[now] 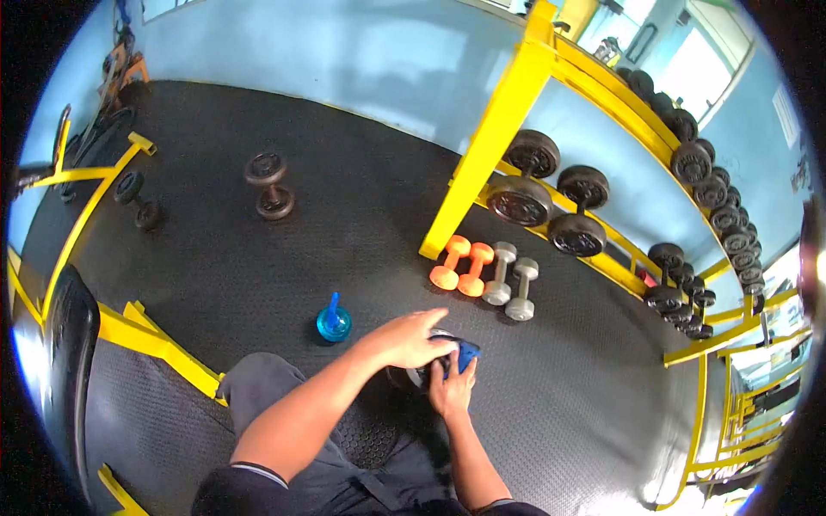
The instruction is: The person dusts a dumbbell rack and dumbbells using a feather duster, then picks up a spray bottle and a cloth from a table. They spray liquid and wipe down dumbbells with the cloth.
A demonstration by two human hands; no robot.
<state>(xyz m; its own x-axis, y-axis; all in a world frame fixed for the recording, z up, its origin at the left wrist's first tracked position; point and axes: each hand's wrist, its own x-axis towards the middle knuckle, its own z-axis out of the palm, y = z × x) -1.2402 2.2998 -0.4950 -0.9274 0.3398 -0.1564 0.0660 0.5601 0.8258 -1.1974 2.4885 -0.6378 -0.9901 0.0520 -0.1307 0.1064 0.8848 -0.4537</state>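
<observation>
Low in the middle of the head view, my left hand (408,340) lies over the near end of a dark dumbbell (419,376), its index finger stretched out to the right. My right hand (453,389) is closed on a blue cloth (467,354) at the dumbbell's right side. The two hands nearly meet there, and they cover much of the dumbbell. A blue spray bottle (334,322) stands on the floor to the left of my left forearm.
Two orange dumbbells (476,269) and two grey dumbbells (521,290) lie ahead on the black floor. Behind them stands a yellow rack (490,138) with several black dumbbells. A yellow bench frame (146,337) is at the left.
</observation>
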